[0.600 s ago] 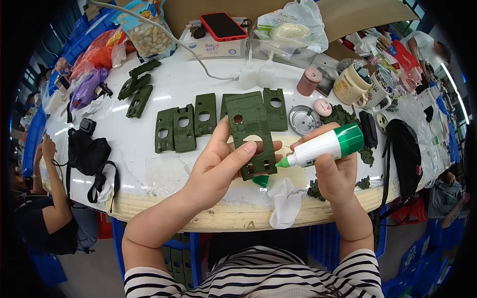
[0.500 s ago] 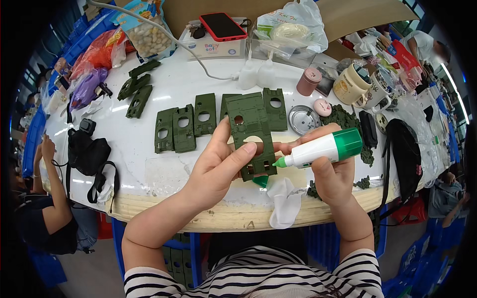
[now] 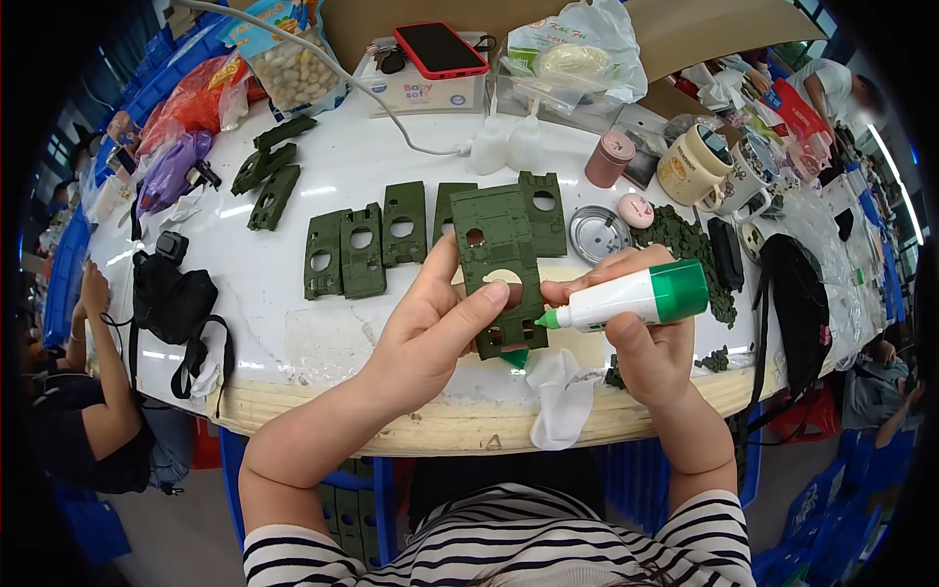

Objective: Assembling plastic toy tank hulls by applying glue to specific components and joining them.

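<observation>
A big green piece [image 3: 501, 230] with holes in it is held up over the white table [image 3: 262, 293]. The left hand [image 3: 438, 328] has hold of the big green piece, closed on its left edge, with the thumb on top and the other fingers mostly hidden under it. The right hand [image 3: 653, 354], just right of the big green piece, is curled around a white and green bottle [image 3: 616, 300]. The bottle lies on its side in that hand, and its green tip [image 3: 549, 320] points at the near right corner of the big green piece. I cannot tell if the tip touches it.

A white cloth [image 3: 559, 396] is on the table, nearer the person than the big green piece. Left of the big green piece are three flat green parts [image 3: 363, 277] with round holes. Right of it and a bit behind are a round silver dish [image 3: 585, 238], a pink round thing [image 3: 636, 210] and a pile of small green bits [image 3: 677, 227]. Far behind it, a red and black phone [image 3: 440, 50] sits on a white box [image 3: 421, 93]. Far to its left is a black bag [image 3: 178, 301].
</observation>
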`<state>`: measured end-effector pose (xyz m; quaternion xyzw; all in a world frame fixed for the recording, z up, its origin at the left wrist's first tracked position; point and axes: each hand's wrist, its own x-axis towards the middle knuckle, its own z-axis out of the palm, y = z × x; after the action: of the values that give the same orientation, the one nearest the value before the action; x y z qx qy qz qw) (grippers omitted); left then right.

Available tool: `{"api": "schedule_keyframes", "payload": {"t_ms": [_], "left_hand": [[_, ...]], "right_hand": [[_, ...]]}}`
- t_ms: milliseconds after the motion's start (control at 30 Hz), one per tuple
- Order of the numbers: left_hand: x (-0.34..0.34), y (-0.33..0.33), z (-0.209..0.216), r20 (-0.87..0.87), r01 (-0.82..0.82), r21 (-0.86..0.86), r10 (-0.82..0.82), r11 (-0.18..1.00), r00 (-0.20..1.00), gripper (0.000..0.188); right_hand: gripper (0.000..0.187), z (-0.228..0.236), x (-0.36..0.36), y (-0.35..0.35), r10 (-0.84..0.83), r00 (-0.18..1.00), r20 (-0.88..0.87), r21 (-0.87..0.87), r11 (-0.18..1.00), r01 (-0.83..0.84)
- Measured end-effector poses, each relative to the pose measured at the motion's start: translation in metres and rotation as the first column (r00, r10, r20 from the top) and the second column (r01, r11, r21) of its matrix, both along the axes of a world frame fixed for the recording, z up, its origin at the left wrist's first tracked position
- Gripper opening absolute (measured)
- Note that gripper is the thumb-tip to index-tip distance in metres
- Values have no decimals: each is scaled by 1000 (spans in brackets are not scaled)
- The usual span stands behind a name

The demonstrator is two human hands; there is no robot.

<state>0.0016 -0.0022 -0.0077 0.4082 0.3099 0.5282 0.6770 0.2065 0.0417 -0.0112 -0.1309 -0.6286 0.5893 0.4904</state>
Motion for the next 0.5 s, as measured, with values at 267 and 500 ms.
{"api": "schedule_keyframes", "payload": {"t_ms": [267, 500], "left_hand": [[0, 0, 1, -3, 1, 0, -1, 1000, 1000, 59], [0, 0, 1, 2, -3, -3, 3, 1000, 1000, 61]], "right_hand": [[31, -2, 0, 1, -11, 1000, -1, 23, 1000, 11], [30, -2, -1, 0, -4, 1000, -1, 25, 1000, 4]]}}
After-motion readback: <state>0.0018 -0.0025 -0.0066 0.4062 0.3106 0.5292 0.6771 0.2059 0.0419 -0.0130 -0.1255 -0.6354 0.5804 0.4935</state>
